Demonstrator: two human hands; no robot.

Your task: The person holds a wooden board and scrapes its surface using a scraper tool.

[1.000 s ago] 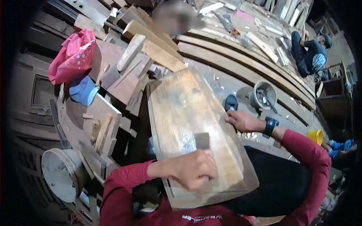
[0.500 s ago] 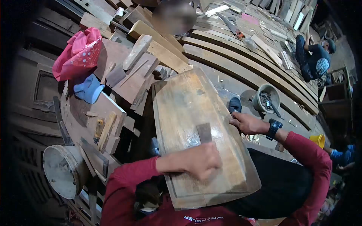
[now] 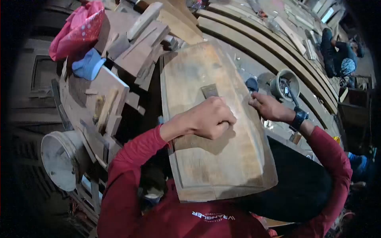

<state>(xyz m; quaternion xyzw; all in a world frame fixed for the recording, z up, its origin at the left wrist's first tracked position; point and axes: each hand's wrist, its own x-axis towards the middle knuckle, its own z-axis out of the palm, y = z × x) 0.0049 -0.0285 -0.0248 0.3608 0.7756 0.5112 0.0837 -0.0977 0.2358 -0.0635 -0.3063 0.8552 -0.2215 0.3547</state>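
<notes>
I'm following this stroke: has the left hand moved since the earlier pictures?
Yes: judged against the wooden panel, the left hand has moved toward the panel's far end.

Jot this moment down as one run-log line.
workpiece: bevelled wooden panel | left hand: gripping flat scraper-like blade over panel | right hand: holding panel's right edge | beyond right hand: bucket

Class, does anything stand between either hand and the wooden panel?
Over the wooden panel, the only visible thing between it and the left hand is the flat tool that hand grips. Nothing visible stands between the right hand and the panel's right edge.
</notes>
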